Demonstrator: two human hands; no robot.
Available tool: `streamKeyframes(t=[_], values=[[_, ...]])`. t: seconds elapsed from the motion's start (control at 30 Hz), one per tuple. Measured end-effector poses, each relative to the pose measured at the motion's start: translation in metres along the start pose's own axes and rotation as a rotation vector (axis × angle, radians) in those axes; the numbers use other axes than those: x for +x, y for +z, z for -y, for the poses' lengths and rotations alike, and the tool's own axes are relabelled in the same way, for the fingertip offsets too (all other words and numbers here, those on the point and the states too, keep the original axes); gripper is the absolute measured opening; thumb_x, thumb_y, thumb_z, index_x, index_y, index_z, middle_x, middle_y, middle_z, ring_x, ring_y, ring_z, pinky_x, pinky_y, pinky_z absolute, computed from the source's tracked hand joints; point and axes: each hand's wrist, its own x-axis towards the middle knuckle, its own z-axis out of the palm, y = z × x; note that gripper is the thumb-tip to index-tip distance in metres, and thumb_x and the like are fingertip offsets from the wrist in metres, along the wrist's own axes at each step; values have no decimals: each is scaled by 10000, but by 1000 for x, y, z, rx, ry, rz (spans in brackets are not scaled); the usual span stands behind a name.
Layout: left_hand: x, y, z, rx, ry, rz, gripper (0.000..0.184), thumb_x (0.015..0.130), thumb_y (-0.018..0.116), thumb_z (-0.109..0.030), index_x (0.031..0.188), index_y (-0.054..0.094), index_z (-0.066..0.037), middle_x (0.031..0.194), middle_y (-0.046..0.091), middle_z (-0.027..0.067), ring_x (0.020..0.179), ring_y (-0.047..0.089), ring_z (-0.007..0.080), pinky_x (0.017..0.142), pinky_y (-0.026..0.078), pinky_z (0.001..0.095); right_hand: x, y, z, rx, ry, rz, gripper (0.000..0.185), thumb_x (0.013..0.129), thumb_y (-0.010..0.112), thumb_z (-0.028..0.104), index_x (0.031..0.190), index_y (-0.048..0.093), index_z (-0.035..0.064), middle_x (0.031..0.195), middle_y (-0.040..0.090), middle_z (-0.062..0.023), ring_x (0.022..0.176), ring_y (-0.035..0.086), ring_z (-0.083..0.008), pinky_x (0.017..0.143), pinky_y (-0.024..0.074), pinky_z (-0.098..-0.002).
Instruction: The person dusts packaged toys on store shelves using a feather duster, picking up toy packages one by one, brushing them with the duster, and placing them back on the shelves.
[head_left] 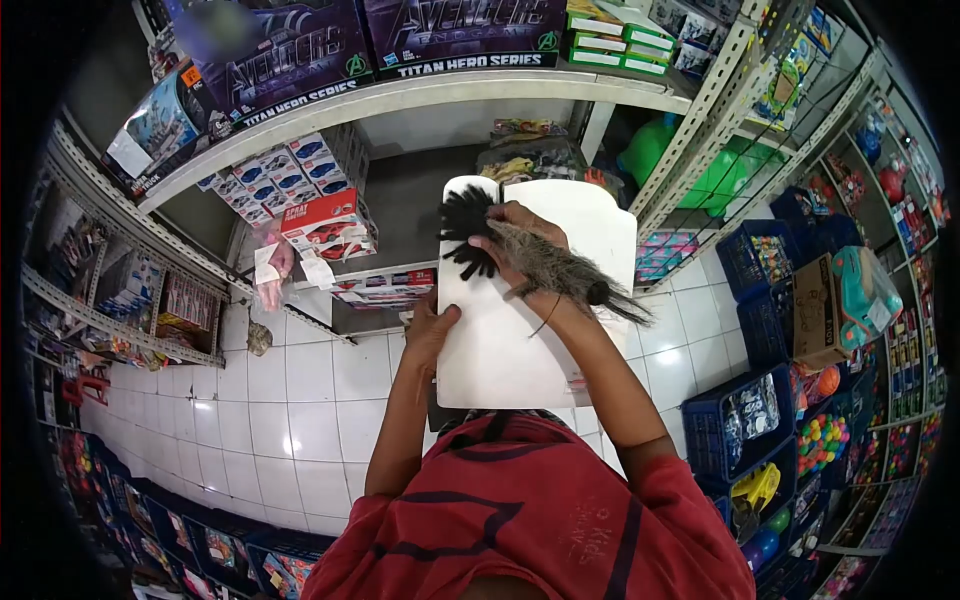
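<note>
My right hand (515, 235) is closed round a shaggy grey-brown duster (560, 268), held over the upper part of a white board. Black strands (467, 222) fan out beyond my fingers on the left, over the board's top left corner; whether they belong to the same duster I cannot tell. The white board (500, 345) has rounded corners and lies in front of my body. My left hand (430, 328) grips its left edge, thumb on top and fingers hidden below.
A metal shelf (430, 95) ahead carries large dark toy boxes (465, 35). Lower down are small car boxes (290, 180) and a red-and-white box (330, 225). Blue crates (740, 425) line the right side, near a cardboard box (818, 315). White tiles (300, 420) cover the floor.
</note>
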Motion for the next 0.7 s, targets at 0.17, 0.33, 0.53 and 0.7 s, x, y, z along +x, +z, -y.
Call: streamKeyframes(t=[0.17,0.33,0.53,0.7], values=[[-2,-8,-1,48,-46,-42,861,537,781,-407,1159,389,40,1028,524,104,888,523,178,762,438,279,15,-25,-2,-11,5,-122,245,710,636,171,877,537,21,809,588,-137,731,582,-269,636,466,-322],[-3,-12,-6,-17,-45,-105,797,547,779,-388,1122,423,34,971,541,83,827,544,166,721,462,274,12,-49,-22,-209,20,-231,310,730,649,221,902,527,-6,793,581,-145,725,556,-297,655,448,-312],[-2,-12,-5,-97,-67,-136,665,630,747,-285,1114,418,31,955,544,85,788,560,163,669,490,273,-13,-57,-18,-252,130,-161,262,733,636,147,909,523,-12,783,594,-138,681,559,-249,626,446,-310],[-2,-17,-12,-143,-87,-150,634,663,722,-258,1132,401,24,960,537,93,789,562,185,663,497,297,-50,-65,-9,-219,16,-63,277,710,663,152,880,532,-22,833,557,-130,739,543,-255,653,434,-311]])
